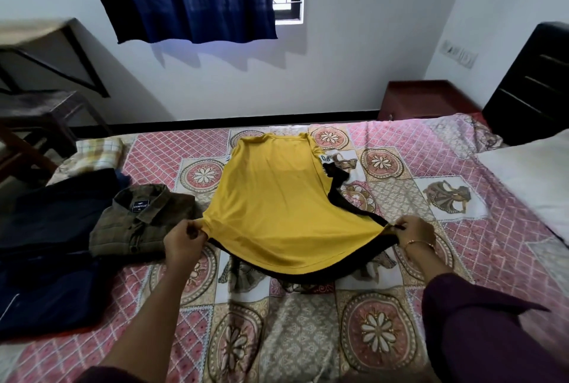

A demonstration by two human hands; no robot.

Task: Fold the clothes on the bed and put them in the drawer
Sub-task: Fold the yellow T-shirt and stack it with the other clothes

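A yellow shirt with black trim (277,204) lies spread on the patterned bedspread (308,336), collar end toward the far wall. My left hand (183,241) pinches its near left hem corner. At the near right corner, my right hand (414,236) pinches the hem, and the hem between the two hands is lifted slightly off the bed. A folded olive checked shirt (144,219) sits just left of it. Dark navy clothes (52,247) lie further left.
A folded pale checked cloth (100,151) lies at the bed's far left. White pillow (535,176) at right. A dark red bedside cabinet (428,99) and black headboard (529,84) stand at back right. A chair (34,118) and table stand at left.
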